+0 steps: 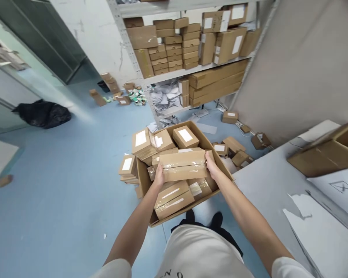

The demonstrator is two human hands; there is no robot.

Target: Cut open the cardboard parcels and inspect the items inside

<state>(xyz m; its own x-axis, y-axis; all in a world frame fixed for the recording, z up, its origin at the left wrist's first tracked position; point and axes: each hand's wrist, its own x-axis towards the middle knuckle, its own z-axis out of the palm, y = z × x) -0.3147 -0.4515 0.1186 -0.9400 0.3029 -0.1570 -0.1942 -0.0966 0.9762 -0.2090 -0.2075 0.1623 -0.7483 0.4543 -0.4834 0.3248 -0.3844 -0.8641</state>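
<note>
- Our left hand (159,175) and right hand (211,164) grip a long brown cardboard box (184,165), one at each end, fingers partly hidden behind it.
- The box lies crosswise in front of us, its upper face crossed by a dark seam under shiny clear tape. We hold it over a large open carton (201,136); we cannot tell whether it touches the boxes beneath.
- Inside the carton, smaller boxes crowd together: a white-labelled box (186,137) towards the far end, a taped box (174,200) nearest us.
- Just left of the carton, a short stack of boxes (127,166) stands on the blue floor (75,193); to its right lie loose boxes (233,144).
- Further right, a pale bench (258,185) carries an open cardboard box (321,154) and a torn white sheet (321,224).
- Beyond, a metal shelf rack (197,69) holds rows of stacked boxes.
- Far left, a black plastic bag (43,114) rests on the floor.
</note>
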